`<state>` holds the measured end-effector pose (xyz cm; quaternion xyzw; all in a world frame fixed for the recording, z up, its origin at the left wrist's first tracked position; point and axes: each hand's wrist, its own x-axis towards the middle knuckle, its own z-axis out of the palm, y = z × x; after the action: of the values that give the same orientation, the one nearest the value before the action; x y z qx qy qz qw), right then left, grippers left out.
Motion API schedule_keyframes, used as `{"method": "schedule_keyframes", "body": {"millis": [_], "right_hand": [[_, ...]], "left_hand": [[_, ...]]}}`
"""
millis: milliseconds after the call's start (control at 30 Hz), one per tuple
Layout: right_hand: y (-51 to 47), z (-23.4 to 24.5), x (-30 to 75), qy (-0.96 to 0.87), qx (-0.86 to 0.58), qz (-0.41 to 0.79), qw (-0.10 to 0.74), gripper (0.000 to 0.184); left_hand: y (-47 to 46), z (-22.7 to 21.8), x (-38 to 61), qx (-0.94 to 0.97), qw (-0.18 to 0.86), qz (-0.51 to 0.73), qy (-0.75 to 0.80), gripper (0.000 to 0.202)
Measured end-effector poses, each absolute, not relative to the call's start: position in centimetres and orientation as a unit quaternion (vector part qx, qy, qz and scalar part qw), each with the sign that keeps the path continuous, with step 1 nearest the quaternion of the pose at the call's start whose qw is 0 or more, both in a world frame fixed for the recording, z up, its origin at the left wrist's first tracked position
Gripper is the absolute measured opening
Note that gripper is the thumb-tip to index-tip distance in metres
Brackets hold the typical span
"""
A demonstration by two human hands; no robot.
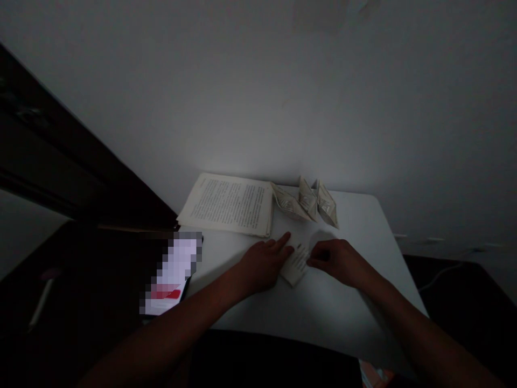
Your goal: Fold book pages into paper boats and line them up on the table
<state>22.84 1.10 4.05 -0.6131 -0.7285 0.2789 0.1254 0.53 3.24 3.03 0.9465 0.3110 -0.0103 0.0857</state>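
A small folded piece of printed paper (297,265) lies on the white table between my hands. My left hand (262,264) rests at its left side, some fingers stretched out and touching the paper and the tabletop. At the paper's right edge, my right hand (333,261) is closed in a pinch, with thumb and fingertips on that edge. Behind the hands stand three folded paper boats: a left one (291,206), a middle one (307,198) and a right one (327,205), all made from printed pages.
A stack of printed pages (232,205) lies at the table's back left. On the left edge sits a phone (172,275) with a lit, blurred screen. The white table (363,226) meets a pale wall (250,108). A cable (440,275) runs low at the right.
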Motion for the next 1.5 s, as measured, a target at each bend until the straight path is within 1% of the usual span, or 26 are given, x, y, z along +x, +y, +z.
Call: {"method": "schedule_keyframes", "body": {"millis": [133, 367, 733, 833, 900, 1000, 1100, 1200, 1300, 1433, 1500], "right_hand": [[1.9, 4.3, 21.5, -0.743, -0.591, 0.283, 0.137, 0.019], [2.5, 3.8, 20.4, -0.754, -0.588, 0.277, 0.091, 0.019], [2.1, 4.6, 20.7, -0.763, -0.555, 0.322, 0.07, 0.01], [1.6, 4.8, 20.9, -0.777, -0.533, 0.324, 0.081, 0.009], [1.0, 4.8, 21.1, -0.793, -0.516, 0.31, 0.098, 0.012], [0.1, 4.8, 21.5, -0.815, -0.488, 0.29, 0.115, 0.023], [-0.7, 4.3, 21.6, -0.847, -0.45, 0.245, 0.138, 0.03], [-1.2, 3.5, 21.4, -0.888, -0.401, 0.152, 0.166, 0.026], [-1.4, 2.6, 21.2, -0.916, -0.345, 0.067, 0.191, 0.019], [-1.1, 1.8, 21.1, -0.924, -0.309, 0.014, 0.226, 0.016], [-0.8, 1.6, 21.1, -0.92, -0.309, -0.003, 0.241, 0.015]], "left_hand": [[3.3, 2.9, 0.6, 0.949, 0.079, -0.004, 0.307, 0.047], [3.2, 2.8, 0.6, 0.948, 0.084, 0.003, 0.308, 0.038], [3.2, 2.7, 0.5, 0.947, 0.085, 0.004, 0.309, 0.043], [3.1, 2.7, 0.4, 0.948, 0.087, 0.004, 0.306, 0.044], [3.1, 2.7, 0.4, 0.948, 0.086, 0.005, 0.306, 0.045], [3.2, 2.8, 0.4, 0.948, 0.087, 0.006, 0.306, 0.044], [3.2, 2.9, 0.4, 0.949, 0.091, 0.005, 0.303, 0.042], [3.2, 3.1, 0.4, 0.948, 0.097, 0.0, 0.303, 0.044], [3.4, 3.3, 0.3, 0.949, 0.109, -0.006, 0.296, 0.05], [3.5, 3.5, 0.1, 0.95, 0.127, -0.015, 0.285, 0.061], [3.5, 3.6, 0.1, 0.95, 0.13, -0.011, 0.285, 0.063]]}}
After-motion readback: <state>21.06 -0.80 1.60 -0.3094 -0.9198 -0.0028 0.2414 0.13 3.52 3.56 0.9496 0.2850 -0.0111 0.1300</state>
